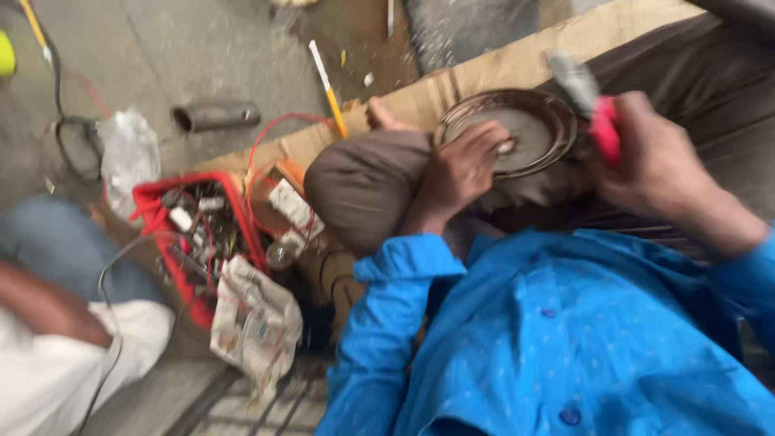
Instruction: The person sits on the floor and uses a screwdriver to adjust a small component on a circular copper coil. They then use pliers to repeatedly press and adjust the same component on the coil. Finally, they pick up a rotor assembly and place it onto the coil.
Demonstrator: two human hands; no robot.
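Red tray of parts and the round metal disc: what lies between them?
In the head view, between the red tray and the round metal disc lies the person's brown-trousered knee, plus red wires beside the tray.

A crumpled printed paper wrapper (257,319) lies beside a clear plastic bag (129,157), both blurred.
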